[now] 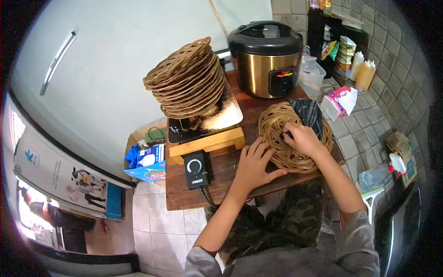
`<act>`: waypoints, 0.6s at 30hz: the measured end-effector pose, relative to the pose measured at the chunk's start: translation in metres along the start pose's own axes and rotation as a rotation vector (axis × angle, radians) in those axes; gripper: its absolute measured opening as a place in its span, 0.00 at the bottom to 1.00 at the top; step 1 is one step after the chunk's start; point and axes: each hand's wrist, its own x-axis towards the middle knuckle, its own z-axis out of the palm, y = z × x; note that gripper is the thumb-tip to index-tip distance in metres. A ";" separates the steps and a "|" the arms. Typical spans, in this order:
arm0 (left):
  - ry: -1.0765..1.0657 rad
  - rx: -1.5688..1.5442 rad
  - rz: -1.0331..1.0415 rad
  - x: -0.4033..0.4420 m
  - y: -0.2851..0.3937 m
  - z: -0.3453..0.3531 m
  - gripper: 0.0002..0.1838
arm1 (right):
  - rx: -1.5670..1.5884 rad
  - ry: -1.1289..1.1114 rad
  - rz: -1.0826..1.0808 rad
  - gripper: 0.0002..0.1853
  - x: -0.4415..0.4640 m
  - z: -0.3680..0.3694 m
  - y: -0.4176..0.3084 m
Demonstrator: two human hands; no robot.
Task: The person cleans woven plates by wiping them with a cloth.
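One round wicker plate (300, 161), possibly overlapping another, lies near the right edge of the brown wooden worktop (224, 177), with both hands on it. The right hand (304, 140) reaches over its middle, the grip closed with thumb and fingers together on a small black piece (289, 135), too hidden to identify. The left hand (254, 167) has its grip apart, fingers and thumb spread, with fingertips at the plate's left rim. A dark striped cloth (308, 113) lies against the plate's far side, partly covered by the wickerwork. Behind it stands a gold and black rice cooker (258, 69) with its lid down. To the left, a tall, leaning stack of wicker plates (191, 85) rests on a shiny flat hot plate (227, 113), with a wooden bar (207, 145) along its near side and a black dial control (194, 171) in front. Right of the worktop, a tissue pack (340, 102) lies on grey tiles, near squeeze bottles (365, 75).
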 end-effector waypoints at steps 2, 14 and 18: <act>-0.014 0.000 -0.004 -0.002 -0.001 0.000 0.37 | 0.028 -0.003 0.025 0.10 -0.001 -0.001 0.000; -0.077 -0.021 -0.008 0.001 0.000 -0.010 0.36 | 0.316 0.484 0.065 0.07 -0.006 0.008 0.012; -0.035 0.023 0.026 0.004 0.002 -0.006 0.35 | 0.700 0.968 0.382 0.08 0.001 -0.016 0.030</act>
